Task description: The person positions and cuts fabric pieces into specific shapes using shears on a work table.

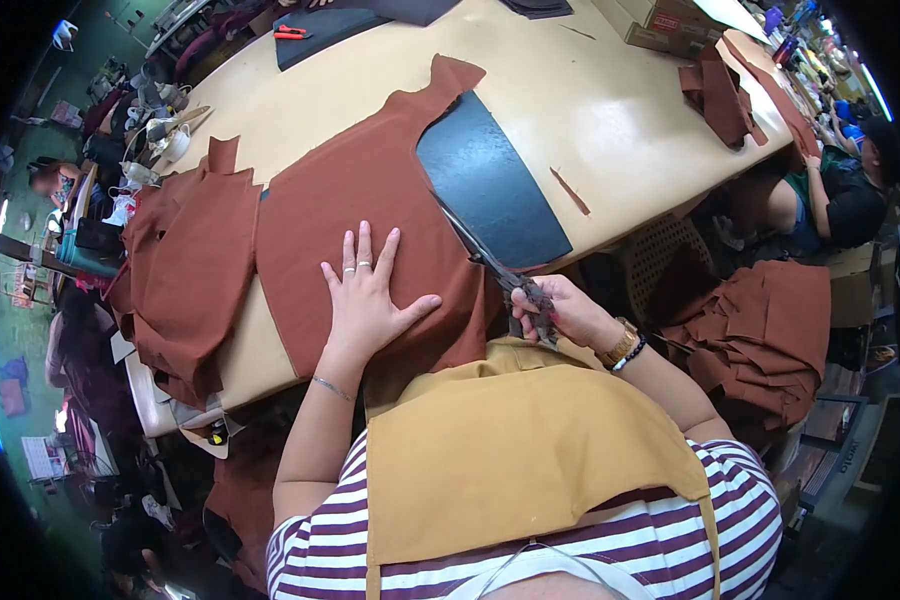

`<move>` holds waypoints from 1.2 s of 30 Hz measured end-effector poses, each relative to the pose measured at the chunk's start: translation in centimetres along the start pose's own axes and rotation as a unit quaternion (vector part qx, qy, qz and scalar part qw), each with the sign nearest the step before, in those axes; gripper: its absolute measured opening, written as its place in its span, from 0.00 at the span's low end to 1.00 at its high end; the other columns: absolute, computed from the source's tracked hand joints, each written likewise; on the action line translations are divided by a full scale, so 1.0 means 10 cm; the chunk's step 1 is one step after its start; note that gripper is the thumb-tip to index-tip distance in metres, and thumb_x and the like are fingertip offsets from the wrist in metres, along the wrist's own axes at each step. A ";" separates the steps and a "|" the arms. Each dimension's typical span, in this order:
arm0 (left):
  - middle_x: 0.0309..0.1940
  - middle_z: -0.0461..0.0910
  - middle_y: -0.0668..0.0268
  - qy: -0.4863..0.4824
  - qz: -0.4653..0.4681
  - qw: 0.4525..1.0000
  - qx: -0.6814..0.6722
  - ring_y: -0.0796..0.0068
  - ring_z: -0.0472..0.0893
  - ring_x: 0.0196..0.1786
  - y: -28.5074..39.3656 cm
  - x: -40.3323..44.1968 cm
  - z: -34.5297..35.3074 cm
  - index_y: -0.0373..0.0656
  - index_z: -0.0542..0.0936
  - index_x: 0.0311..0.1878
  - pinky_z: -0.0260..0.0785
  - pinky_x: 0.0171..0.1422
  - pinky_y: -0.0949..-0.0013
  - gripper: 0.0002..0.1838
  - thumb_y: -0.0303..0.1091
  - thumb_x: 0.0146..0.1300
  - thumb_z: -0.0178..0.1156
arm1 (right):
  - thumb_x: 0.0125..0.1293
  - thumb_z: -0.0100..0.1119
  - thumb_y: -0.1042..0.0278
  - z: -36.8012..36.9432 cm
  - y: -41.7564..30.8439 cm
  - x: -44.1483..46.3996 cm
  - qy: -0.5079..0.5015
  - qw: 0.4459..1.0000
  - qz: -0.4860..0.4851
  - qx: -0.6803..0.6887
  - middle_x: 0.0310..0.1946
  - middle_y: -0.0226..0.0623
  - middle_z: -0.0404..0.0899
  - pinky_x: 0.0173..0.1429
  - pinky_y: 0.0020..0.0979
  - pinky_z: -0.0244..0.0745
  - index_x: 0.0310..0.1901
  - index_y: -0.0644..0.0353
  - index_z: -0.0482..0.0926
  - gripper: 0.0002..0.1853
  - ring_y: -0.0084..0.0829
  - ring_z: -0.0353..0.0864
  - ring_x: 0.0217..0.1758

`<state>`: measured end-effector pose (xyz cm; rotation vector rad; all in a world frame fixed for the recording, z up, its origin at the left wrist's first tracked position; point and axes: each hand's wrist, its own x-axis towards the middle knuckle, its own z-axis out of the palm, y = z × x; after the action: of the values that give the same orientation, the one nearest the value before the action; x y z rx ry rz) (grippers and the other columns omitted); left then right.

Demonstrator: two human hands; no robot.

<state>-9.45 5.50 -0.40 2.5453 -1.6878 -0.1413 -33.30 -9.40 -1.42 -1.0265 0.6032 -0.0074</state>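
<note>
My left hand (367,297) lies flat with its fingers spread on a large rust-brown piece of material (340,190), which could be leather or cloth. In my right hand (560,312) is a pair of scissors (495,265), gripped by dark, wrapped-looking handles. Their blades point away from me and run along the right edge of the brown piece. Beneath that edge lies a dark blue-grey sheet (490,170), partly covered by the brown piece. The brown piece hangs over the table's near edge towards my apron (530,440).
Another brown piece (195,260) drapes over the left side of the cream table (570,110). A thin brown scrap (570,191) lies to the right. Farther back are a red cutter (291,33) and a cardboard box (660,22). Folded brown pieces (760,340) are piled at my right; a person (850,190) sits beyond.
</note>
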 end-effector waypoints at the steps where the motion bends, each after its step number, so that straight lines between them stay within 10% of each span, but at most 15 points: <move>1: 0.76 0.42 0.53 0.000 -0.001 1.000 0.000 0.48 0.41 0.77 0.00 0.00 0.00 0.55 0.54 0.75 0.36 0.69 0.26 0.54 0.74 0.48 0.57 | 0.66 0.61 0.53 0.00 0.00 -0.02 0.008 1.000 0.003 0.000 0.21 0.26 0.75 0.28 0.21 0.70 0.28 0.57 0.75 0.17 0.18 0.75 0.22; 36: 0.75 0.47 0.50 0.014 0.010 1.000 -0.011 0.47 0.44 0.77 -0.21 -0.06 -0.01 0.55 0.57 0.73 0.38 0.69 0.26 0.59 0.77 0.39 0.61 | 0.66 0.61 0.51 -0.02 -0.02 -0.01 0.007 1.000 -0.012 -0.018 0.20 0.26 0.74 0.27 0.21 0.71 0.29 0.57 0.75 0.17 0.18 0.74 0.21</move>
<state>-7.76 6.83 -0.54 2.5025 -1.6917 -0.1200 -33.44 -9.62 -1.25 -1.0704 0.6046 -0.0251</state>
